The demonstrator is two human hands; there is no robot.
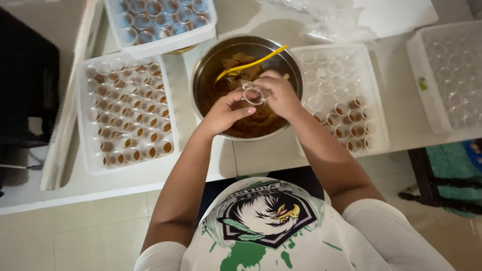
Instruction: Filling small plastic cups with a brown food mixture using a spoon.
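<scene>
A steel bowl point(207, 60) of brown paste stands at the middle of the white table, with a yellow spoon point(251, 63) resting in it. Over the bowl, my left hand point(224, 111) and my right hand point(279, 93) together hold a small clear plastic cup point(252, 94). The cup lies between the fingertips of both hands, tilted on its side. To the left is a white tray point(85, 125) of small cups filled with brown paste. On the right, another white tray point(374, 90) holds mostly clear cups, with a few filled ones at its near corner.
A third tray of cups point(160, 42) sits at the back left, and a tray of clear cups point(427, 75) at the far right. Crumpled clear plastic point(331, 22) lies behind the bowl. A black object point(25, 80) stands at the left edge, a dark stand point(427, 180) on the floor at right.
</scene>
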